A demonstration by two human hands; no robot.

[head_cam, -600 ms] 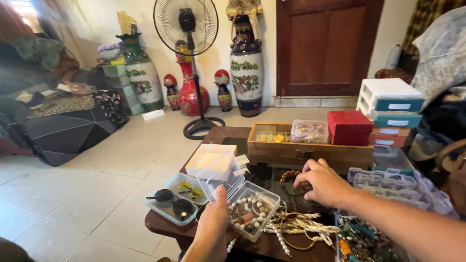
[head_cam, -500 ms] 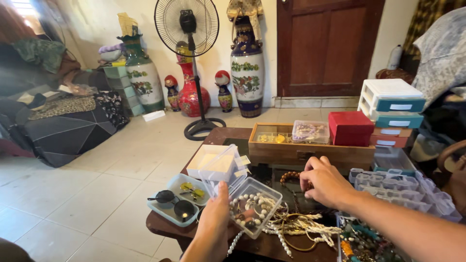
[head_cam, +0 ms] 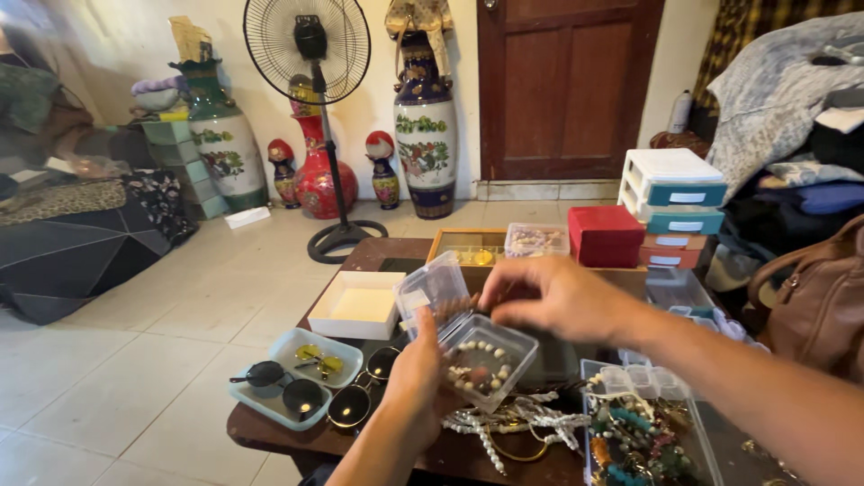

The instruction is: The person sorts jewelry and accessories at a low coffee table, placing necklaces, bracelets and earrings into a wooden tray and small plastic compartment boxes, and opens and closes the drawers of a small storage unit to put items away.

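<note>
My left hand (head_cam: 416,378) holds a small clear box (head_cam: 484,358) up over the table (head_cam: 270,430), with my thumb pressed on its near edge and the other fingers under it. The lid (head_cam: 434,286) stands open, tipped back. White and dark beads (head_cam: 474,367) already lie inside the box, so some are put away. My right hand (head_cam: 551,299) hangs just above the open box, fingers curled close and pinched together. I think they hold something small, but I cannot tell what, because my fingers hide it. Plenty looks left to sort: a heap of necklaces and strings of beads (head_cam: 517,423) lies on the table right below the box, and a clear tray (head_cam: 641,430) beside it is full of mixed beads. On my left side sit a blue dish (head_cam: 290,378) with sunglasses (head_cam: 274,385) and an open white box (head_cam: 357,304). Behind are a wooden case (head_cam: 468,247), a red box (head_cam: 605,236) and little drawers (head_cam: 673,191).
</note>
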